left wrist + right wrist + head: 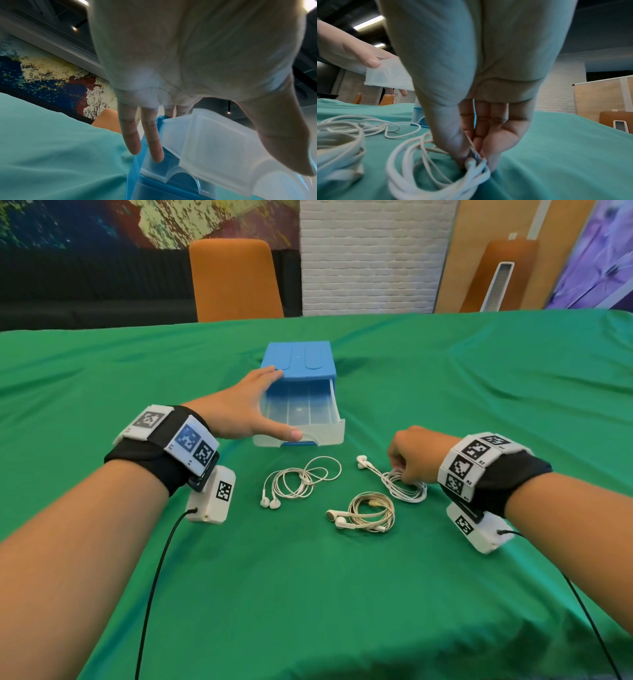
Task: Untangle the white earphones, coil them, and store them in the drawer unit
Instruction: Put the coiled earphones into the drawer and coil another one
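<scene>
A blue drawer unit (pixel 297 361) stands mid-table, its translucent drawer (pixel 301 419) pulled out and empty. My left hand (pixel 279 404) lies open over it: straight fingers touch the blue top's left corner and the thumb touches the drawer's front rim. The left wrist view shows those straight fingers (pixel 132 135) beside the drawer (pixel 214 148). My right hand (pixel 406 479) pinches a coiled white earphone set (pixel 407 489) that lies on the cloth, its buds (pixel 361 462) trailing left. In the right wrist view thumb and fingers (pixel 496 142) squeeze the bundled strands (pixel 436 169).
A loosely coiled white earphone set (pixel 301 481) lies in front of the drawer. A beige coiled set (pixel 370 513) lies nearer me. Green cloth (pixel 342 594) covers the table. An orange chair (pixel 236 278) stands behind the far edge. Cables hang from both wrist cameras.
</scene>
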Demonstrator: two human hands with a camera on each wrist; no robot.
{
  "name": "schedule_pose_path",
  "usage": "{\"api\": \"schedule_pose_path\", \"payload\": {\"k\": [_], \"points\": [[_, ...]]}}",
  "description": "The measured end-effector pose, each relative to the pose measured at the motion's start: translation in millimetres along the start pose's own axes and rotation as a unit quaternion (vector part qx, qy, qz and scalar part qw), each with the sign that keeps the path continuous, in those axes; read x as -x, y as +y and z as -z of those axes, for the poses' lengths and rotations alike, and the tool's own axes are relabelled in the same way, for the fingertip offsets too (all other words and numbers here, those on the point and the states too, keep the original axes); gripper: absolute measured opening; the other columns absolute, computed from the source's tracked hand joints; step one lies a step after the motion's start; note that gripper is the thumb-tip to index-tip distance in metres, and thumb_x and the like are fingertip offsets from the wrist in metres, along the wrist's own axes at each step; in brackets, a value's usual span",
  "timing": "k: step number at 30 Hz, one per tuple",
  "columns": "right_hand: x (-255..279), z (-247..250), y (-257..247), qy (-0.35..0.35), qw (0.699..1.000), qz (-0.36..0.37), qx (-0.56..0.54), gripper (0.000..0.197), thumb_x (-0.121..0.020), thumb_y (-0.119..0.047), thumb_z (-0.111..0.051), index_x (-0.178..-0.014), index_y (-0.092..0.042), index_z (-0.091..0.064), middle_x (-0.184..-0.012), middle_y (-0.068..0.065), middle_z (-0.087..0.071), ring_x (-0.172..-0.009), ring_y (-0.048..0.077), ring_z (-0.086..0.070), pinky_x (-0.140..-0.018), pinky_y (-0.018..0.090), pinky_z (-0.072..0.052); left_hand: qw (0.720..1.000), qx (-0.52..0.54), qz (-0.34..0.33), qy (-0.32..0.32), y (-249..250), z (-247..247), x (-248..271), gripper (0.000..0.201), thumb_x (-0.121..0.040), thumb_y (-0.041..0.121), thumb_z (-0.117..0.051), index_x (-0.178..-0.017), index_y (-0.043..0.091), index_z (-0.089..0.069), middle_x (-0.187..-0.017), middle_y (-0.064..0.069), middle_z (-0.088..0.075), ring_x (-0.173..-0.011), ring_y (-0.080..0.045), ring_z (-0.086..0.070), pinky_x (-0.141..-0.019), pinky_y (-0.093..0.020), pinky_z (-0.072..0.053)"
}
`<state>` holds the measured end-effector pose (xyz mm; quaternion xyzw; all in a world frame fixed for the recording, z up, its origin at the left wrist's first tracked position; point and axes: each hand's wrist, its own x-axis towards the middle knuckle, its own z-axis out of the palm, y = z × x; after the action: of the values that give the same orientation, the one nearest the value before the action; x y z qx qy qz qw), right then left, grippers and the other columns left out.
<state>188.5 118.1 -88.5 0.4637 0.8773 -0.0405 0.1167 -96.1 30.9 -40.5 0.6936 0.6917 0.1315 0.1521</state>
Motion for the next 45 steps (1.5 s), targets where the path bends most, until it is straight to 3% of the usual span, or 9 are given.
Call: {"api": "schedule_pose_path", "payload": {"k": [8,14,20,27,31,35,40,43,45], "points": [[-2.5,36.6,18.4,0.020,0.995,-0.022,-0.098,0.011,-0.075,-0.006,-0.076,-0.075,-0.015,-0.071,-0.071,0.003,-0.074,-0.055,0.013,-0.065,-0.057,0.026,-0.054,1.000,-0.003,0.000,-0.007,-1.2,1.0,0.3,0.127,-0.064,0.072,-0.071,-0.161,0.024,-0.006,-0.168,0.013,0.002,-0.153,-0.008,-0.007,-0.123,-0.033,-0.011],[-1.7,94.3,18.3,0.070,0.967,0.002,-0.244,0.013,-0.077,0.004,-0.071,-0.074,-0.008,-0.071,-0.057,0.006,-0.066,-0.042,0.010,-0.055,-0.046,0.018,-0.046,1.000,0.012,-0.004,0.002,-2.4,-1.3,-0.4,0.126,-0.064,0.068,-0.074,-0.161,0.022,-0.007,-0.168,0.012,0.001,-0.153,-0.006,-0.007,-0.121,-0.027,-0.009],[-6.1,150.2,-9.6,0.134,0.942,0.032,-0.305,0.007,-0.078,-0.003,-0.075,-0.081,-0.008,-0.075,-0.070,0.012,-0.072,-0.058,0.017,-0.060,-0.064,0.029,-0.054,1.000,0.027,-0.012,0.008,-4.4,-2.6,-0.1,0.129,-0.060,0.071,-0.073,-0.161,0.023,-0.008,-0.167,0.013,0.000,-0.152,-0.005,-0.008,-0.123,-0.029,-0.011],[-32.9,141.9,-78.0,0.152,0.969,0.053,-0.189,0.010,-0.073,-0.004,-0.077,-0.077,-0.013,-0.074,-0.069,0.003,-0.071,-0.053,0.008,-0.061,-0.051,0.019,-0.050,0.998,0.063,-0.010,0.017,-6.6,-3.3,-1.1,0.128,-0.061,0.065,-0.079,-0.159,0.021,-0.009,-0.166,0.012,-0.006,-0.151,-0.008,-0.015,-0.119,-0.026,-0.017],[-46.6,117.3,-101.5,0.166,0.980,0.063,-0.085,0.009,-0.077,-0.007,-0.076,-0.080,-0.015,-0.073,-0.076,0.000,-0.069,-0.071,0.015,-0.063,-0.060,0.025,-0.052,0.997,0.069,-0.018,0.016,-8.4,-3.3,-1.2,0.124,-0.068,0.057,-0.083,-0.159,0.021,-0.007,-0.166,0.010,-0.005,-0.151,-0.009,-0.014,-0.120,-0.025,-0.015],[-50.9,102.6,-105.6,0.178,0.978,0.101,-0.048,0.010,-0.078,-0.009,-0.075,-0.080,-0.019,-0.076,-0.086,0.002,-0.073,-0.081,0.018,-0.068,-0.079,0.038,-0.060,0.997,0.067,-0.021,0.013,-10.7,-2.8,-2.9,0.127,-0.066,0.060,-0.083,-0.159,0.021,-0.006,-0.167,0.010,-0.003,-0.152,-0.008,-0.011,-0.122,-0.027,-0.013],[-46.2,111.9,-88.6,0.227,0.959,0.125,-0.114,0.018,-0.082,-0.009,-0.066,-0.090,-0.018,-0.078,-0.087,-0.004,-0.075,-0.084,0.013,-0.068,-0.083,0.030,-0.056,0.998,0.048,-0.027,-0.004,-14.2,-0.5,-3.6,0.131,-0.065,0.065,-0.080,-0.161,0.021,-0.002,-0.168,0.011,0.005,-0.153,-0.007,-0.003,-0.125,-0.032,-0.009],[-43.0,112.6,-74.8,0.265,0.944,0.125,-0.154,0.023,-0.087,-0.021,-0.066,-0.110,-0.022,-0.072,-0.112,-0.004,-0.070,-0.102,0.015,-0.065,-0.088,0.028,-0.047,0.999,0.022,-0.026,-0.010,-19.4,-0.5,-2.2,0.131,-0.065,0.069,-0.078,-0.160,0.030,0.002,-0.166,0.017,0.011,-0.155,-0.015,0.001,-0.126,-0.046,-0.010],[-39.8,108.6,-67.4,0.213,0.957,0.131,-0.145,0.046,-0.089,-0.040,-0.068,-0.132,-0.024,-0.060,-0.138,-0.003,-0.056,-0.125,0.017,-0.053,-0.101,0.031,-0.039,1.000,0.008,-0.025,-0.007,-22.4,-0.6,-2.3,0.130,-0.064,0.071,-0.078,-0.160,0.033,0.002,-0.166,0.019,0.012,-0.155,-0.021,0.001,-0.125,-0.050,-0.011]]}}
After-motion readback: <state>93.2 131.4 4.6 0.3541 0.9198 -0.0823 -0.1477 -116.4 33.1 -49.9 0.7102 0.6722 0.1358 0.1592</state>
